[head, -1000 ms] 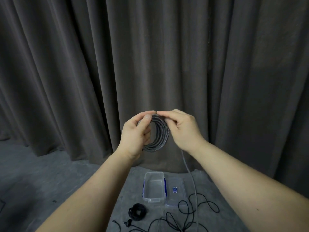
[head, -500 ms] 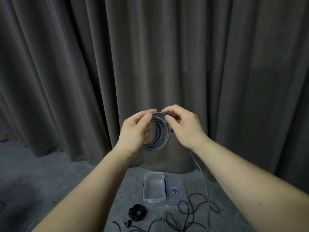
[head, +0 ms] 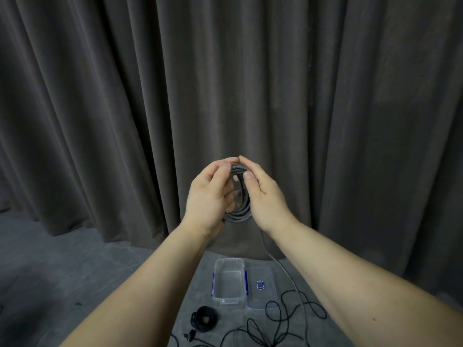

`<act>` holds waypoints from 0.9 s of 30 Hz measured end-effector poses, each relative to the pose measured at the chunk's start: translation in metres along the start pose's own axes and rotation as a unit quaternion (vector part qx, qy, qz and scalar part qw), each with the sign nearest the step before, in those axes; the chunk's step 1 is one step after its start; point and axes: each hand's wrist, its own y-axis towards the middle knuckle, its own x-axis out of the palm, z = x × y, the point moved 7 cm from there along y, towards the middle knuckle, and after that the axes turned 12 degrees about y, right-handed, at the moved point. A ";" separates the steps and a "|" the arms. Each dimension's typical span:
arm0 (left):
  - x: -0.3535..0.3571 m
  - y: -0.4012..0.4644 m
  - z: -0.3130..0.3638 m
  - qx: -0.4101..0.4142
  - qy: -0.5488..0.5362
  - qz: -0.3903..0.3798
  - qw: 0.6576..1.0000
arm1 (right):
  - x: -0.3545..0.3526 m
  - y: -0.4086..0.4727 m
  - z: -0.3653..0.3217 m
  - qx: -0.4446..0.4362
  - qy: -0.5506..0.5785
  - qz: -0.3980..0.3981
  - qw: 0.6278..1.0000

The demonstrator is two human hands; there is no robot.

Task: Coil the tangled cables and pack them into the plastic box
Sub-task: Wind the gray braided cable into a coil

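You are working in a dim scene with soft, even light; the exact source cannot be told. The curtain (head: 325, 96) reads as dark grey, with deep shadow in its folds and a slightly lighter patch at upper right. Your forearms and both hands, left hand (head: 208, 196) and right hand (head: 265, 196), are the brightest areas, evenly lit without glare. The floor (head: 62, 271) darkens toward the left edge. Wide-angle distortion bends the curtain folds outward near the frame edges. Detail is soft overall, and the thin black cables (head: 288, 319) at the bottom edge appear slightly blurred.
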 end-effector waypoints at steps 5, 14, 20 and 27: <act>-0.002 -0.002 0.001 0.026 0.039 0.047 0.998 | -0.001 0.003 -0.003 -0.022 -0.013 0.073 0.997; -0.002 -0.009 0.009 0.129 0.240 0.063 0.960 | -0.010 0.004 -0.010 -0.067 -0.060 0.097 0.991; -0.004 -0.018 0.005 0.185 0.263 0.066 0.945 | -0.008 0.005 -0.009 -0.061 -0.035 0.102 0.992; -0.008 -0.015 -0.006 0.051 0.058 0.069 0.995 | -0.002 0.007 0.014 0.000 0.061 0.111 0.992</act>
